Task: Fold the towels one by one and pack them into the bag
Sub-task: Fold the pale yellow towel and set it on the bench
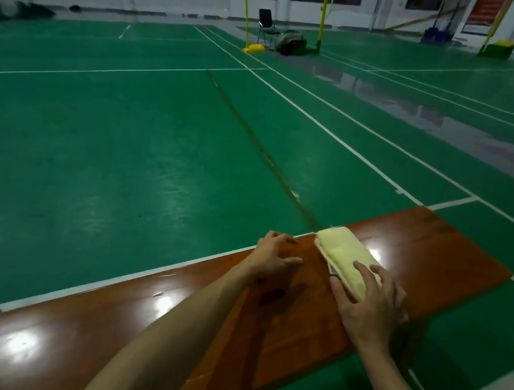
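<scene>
Head view: green court floor (pixel 129 154) surrounds a glossy wooden bench (pixel 414 247). Yellow towel (pixel 346 257) lies folded narrow on the bench. Right hand (pixel 370 305) rests flat, fingers spread, on its near end; left hand (pixel 272 254) hovers spread just beside it, empty. Judgement: folding nearly complete; packing follows, though no bag is visible

— What did the person have on their arms?

— Nothing. Both forearms were bare from the near edge right up to the wrists, with no sleeve showing.

— Any watch, ring or band?

— None could be seen on the left hand (pixel 271 256) or the right hand (pixel 368 305). Fingernails were short and unpainted, as far as the blur allowed.
</scene>
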`<state>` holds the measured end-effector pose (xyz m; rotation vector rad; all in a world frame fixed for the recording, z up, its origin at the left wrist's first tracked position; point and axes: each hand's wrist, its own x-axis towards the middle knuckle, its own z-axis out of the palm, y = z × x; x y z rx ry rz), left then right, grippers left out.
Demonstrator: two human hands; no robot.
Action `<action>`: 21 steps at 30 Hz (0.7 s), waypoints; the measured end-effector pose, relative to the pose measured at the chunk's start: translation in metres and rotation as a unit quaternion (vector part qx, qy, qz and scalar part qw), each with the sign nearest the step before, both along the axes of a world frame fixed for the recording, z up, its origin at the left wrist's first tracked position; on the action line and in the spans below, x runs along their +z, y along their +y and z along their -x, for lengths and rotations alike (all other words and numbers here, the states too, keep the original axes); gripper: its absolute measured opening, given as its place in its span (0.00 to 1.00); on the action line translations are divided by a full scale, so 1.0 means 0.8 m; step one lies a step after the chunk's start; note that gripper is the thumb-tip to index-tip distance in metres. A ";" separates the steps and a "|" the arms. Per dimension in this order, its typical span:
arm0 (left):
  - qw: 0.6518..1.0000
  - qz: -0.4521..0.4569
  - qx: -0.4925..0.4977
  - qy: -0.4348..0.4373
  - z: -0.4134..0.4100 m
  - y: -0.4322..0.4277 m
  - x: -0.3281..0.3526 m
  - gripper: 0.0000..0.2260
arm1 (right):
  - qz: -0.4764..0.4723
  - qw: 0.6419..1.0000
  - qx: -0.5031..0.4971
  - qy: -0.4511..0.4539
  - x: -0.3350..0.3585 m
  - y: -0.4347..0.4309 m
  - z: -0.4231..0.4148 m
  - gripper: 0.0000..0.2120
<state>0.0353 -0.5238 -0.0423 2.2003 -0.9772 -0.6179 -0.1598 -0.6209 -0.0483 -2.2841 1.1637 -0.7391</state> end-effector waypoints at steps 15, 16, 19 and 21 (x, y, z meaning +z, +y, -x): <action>0.964 0.009 0.259 -0.055 0.049 0.481 0.017 0.18 | -0.253 0.916 0.312 -0.014 0.009 0.387 -0.089 0.17; 0.956 0.010 0.284 -0.072 0.050 0.512 0.020 0.17 | -0.260 0.905 0.336 -0.012 0.010 0.414 -0.094 0.16; 0.931 0.023 0.357 -0.076 0.054 0.589 0.028 0.17 | -0.298 0.871 0.390 0.013 0.010 0.481 -0.108 0.15; 0.918 0.019 0.390 -0.072 0.057 0.633 0.028 0.17 | -0.311 0.853 0.417 0.038 0.008 0.515 -0.118 0.16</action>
